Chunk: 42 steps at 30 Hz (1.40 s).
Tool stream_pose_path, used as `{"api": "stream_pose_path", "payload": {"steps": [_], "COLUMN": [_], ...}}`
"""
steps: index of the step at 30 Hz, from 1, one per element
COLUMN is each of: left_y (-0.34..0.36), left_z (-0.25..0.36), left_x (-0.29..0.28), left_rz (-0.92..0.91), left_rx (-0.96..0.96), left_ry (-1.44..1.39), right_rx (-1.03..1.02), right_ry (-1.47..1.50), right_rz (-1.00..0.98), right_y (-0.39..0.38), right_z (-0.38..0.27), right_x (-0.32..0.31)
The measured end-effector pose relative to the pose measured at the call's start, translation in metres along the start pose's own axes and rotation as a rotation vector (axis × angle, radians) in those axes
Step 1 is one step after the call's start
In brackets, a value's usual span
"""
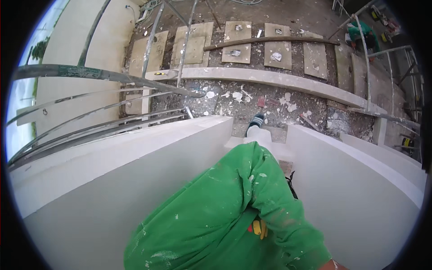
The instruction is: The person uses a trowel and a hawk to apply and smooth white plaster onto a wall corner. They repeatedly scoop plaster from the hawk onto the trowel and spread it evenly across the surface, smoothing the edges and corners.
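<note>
At the bottom edge, right of centre, a sliver of skin shows past the cuff of my green, paint-spotted sleeve (292, 225). It is my right wrist or hand (332, 265); its fingers are out of sight and I cannot tell what it holds. The white wall top (360, 157) is on that side. My left hand is not in view. Small yellow and red objects (257, 227) show against my green clothing, partly covered by its folds. Below me, one foot in a dark striped slide sandal (255, 121) is on or just above the speckled ground.
White low walls (148, 157) flank me. Metal scaffold tubes (108, 78) cross the left, with more at the right. A long pale ledge (270, 78) runs ahead. Beyond lie boards (236, 42) and a timber plank (270, 39). Another person (362, 36) in green is far right.
</note>
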<state>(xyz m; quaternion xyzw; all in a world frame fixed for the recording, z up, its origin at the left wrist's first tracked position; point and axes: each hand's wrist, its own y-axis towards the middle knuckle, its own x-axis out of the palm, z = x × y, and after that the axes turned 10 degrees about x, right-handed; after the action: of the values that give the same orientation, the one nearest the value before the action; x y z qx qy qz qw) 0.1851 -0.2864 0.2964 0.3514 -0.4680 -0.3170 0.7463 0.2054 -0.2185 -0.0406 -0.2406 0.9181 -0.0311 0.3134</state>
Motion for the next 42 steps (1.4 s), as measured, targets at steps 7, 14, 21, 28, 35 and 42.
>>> {"api": "stream_pose_path", "payload": {"steps": [7, 14, 21, 28, 35, 42], "left_y": [0.014, 0.031, 0.028, 0.008, -0.009, 0.004], "left_z": [0.034, 0.035, 0.014, 0.119, 0.183, 0.261], "left_x": [-0.035, -0.045, -0.044, -0.121, -0.208, -0.315], "left_rz": [0.053, 0.144, 0.347, 0.418, 0.924, 0.8], "left_rx": [0.199, 0.225, 0.175, -0.691, -0.426, -0.42], "left_ry": [0.107, 0.254, 0.572, 0.663, 0.844, 1.021], "right_rx": [0.006, 0.026, 0.011, -0.038, -0.084, 0.007], "right_ry": [-0.172, -0.226, -0.226, -0.21, -0.18, -0.14], "right_rz": [-0.062, -0.052, -0.011, 0.044, 0.145, 0.194], "right_y": [0.035, 0.055, 0.075, 0.143, 0.248, 0.372], "right_z": [-0.015, -0.014, -0.02, -0.052, -0.109, -0.151], "right_x": [0.05, 0.047, 0.057, 0.081, 0.111, 0.122]}}
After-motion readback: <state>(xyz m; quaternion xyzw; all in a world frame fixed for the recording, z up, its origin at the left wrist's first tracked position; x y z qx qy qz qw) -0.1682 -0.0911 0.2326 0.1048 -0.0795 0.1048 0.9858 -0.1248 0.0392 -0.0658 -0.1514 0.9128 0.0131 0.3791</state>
